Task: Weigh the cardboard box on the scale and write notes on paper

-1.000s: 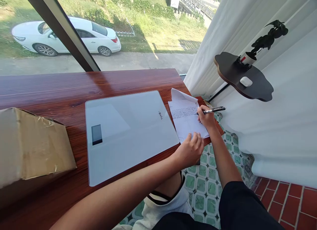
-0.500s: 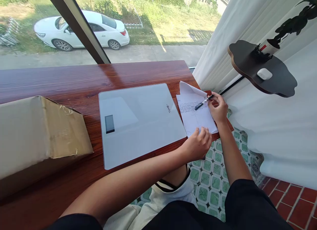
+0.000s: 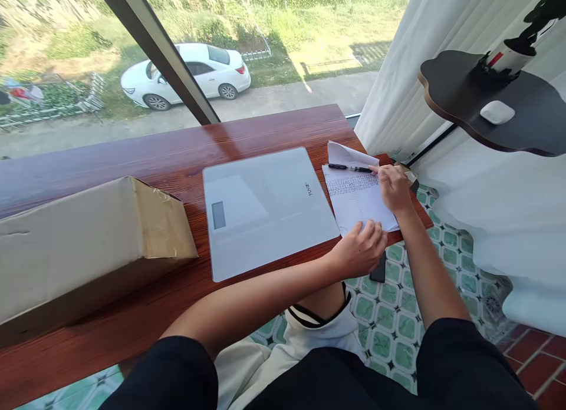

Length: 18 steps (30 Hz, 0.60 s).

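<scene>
So the pen [image 3: 349, 168] is seen over the top part of the paper [image 3: 359, 206], one end met by the right hand [image 3: 395, 189], though whether it's pinched by those fingers can't really be told. The paper's near edge is covered by the left hand [image 3: 359, 252], fingers loosely spread.

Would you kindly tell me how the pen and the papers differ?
The pen is slender and mostly black, while the papers are broad and white. The pen is straight; the papers curl up at their far edge. The right hand is at one end of the pen, the left hand at the papers' near edge. Both have a hand at them.
</scene>
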Available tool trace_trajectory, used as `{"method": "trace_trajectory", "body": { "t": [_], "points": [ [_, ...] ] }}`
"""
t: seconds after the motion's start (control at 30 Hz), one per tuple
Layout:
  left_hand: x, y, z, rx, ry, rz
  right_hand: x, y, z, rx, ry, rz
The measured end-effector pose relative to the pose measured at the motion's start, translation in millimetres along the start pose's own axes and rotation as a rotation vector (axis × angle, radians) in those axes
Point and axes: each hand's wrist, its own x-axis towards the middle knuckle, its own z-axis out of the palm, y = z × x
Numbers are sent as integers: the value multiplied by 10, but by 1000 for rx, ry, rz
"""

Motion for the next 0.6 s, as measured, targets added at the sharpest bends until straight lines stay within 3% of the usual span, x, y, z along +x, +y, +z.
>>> {"method": "trace_trajectory", "body": {
  "t": [0.13, 0.23, 0.37, 0.6],
  "points": [
    [-18, -1, 12, 57, 55, 39, -1, 7, -4, 20, 24, 10],
    [-49, -17, -21, 116, 123, 154, -9, 24, 5, 50, 55, 20],
    [-161, -45, -161, 112, 112, 298, -13, 51, 15, 84, 86, 21],
    [-814, -128, -373, 128, 195, 252, -9, 120, 31, 72, 65, 43]
  ]
}}
